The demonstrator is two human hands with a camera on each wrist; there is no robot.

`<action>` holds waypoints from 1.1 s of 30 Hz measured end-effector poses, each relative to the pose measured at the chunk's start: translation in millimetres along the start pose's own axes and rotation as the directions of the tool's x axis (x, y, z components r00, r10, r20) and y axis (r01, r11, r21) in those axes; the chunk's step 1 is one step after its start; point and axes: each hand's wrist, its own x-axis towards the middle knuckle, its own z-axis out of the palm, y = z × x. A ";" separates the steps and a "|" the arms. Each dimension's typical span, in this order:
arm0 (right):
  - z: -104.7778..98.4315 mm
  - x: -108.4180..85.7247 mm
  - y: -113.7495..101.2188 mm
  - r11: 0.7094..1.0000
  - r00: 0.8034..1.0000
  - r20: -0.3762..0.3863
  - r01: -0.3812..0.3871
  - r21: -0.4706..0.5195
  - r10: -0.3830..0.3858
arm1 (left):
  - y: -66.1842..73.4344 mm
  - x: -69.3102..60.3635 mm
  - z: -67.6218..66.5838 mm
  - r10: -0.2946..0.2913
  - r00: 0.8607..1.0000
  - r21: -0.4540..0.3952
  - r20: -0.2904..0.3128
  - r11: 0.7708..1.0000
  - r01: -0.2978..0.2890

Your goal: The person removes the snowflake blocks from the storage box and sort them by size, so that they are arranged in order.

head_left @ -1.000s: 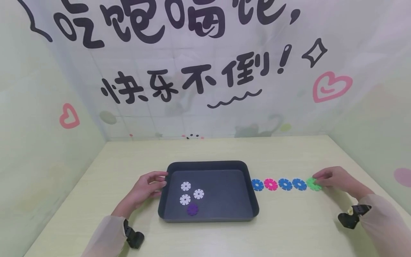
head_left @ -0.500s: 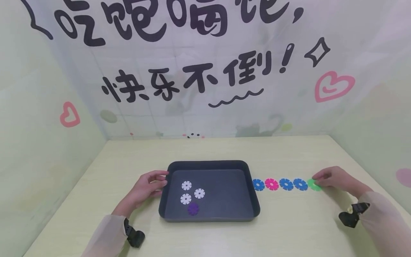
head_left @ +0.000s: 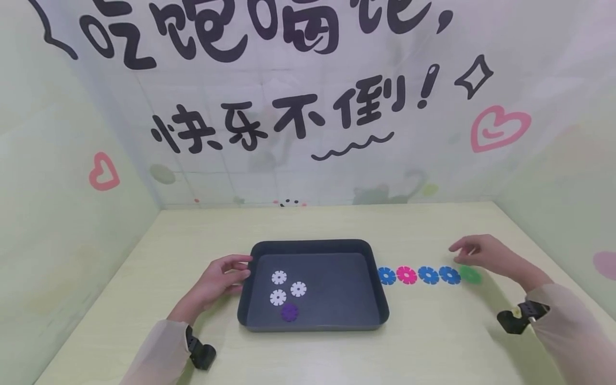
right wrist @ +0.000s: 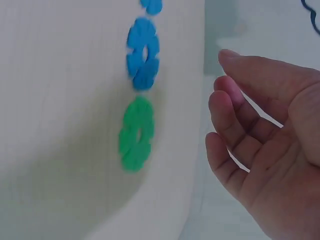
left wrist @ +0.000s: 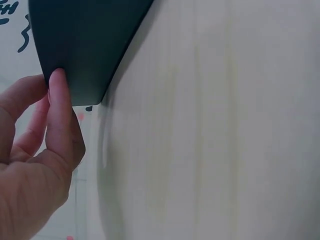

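Observation:
My left hand (head_left: 222, 278) holds the left rim of a dark grey rectangular tray (head_left: 337, 313). In the left wrist view the thumb (left wrist: 59, 110) lies against the tray's outer wall (left wrist: 85, 50). My right hand (head_left: 491, 255) hovers above the right end of a row of toothed snowflake discs, its fingers loosely bent around nothing. Below it a green snowflake disc (head_left: 470, 275) lies flat on the table, beside a blue disc (head_left: 449, 275). The right wrist view shows the green disc (right wrist: 137, 134) apart from the fingers (right wrist: 222, 107).
Further left in the row lie another blue disc (head_left: 428, 275), a pink disc (head_left: 406, 275) and a blue disc (head_left: 386, 276) close to the tray's right wall. Inside the tray are white discs (head_left: 278, 277) and a purple disc (head_left: 290, 312). A printed cloth (head_left: 289, 176) stands behind the table.
My right hand has let go of the green snowflake disc and lifted up and slightly left from it. The left hand and the tray stay in place.

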 end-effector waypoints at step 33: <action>114.3 119.2 -223.4 0.918 0.772 0.497 0.357 0.175 -0.395 | 2.5 1.3 1.1 -0.043 0.999 0.000 -0.026 0.999 0.043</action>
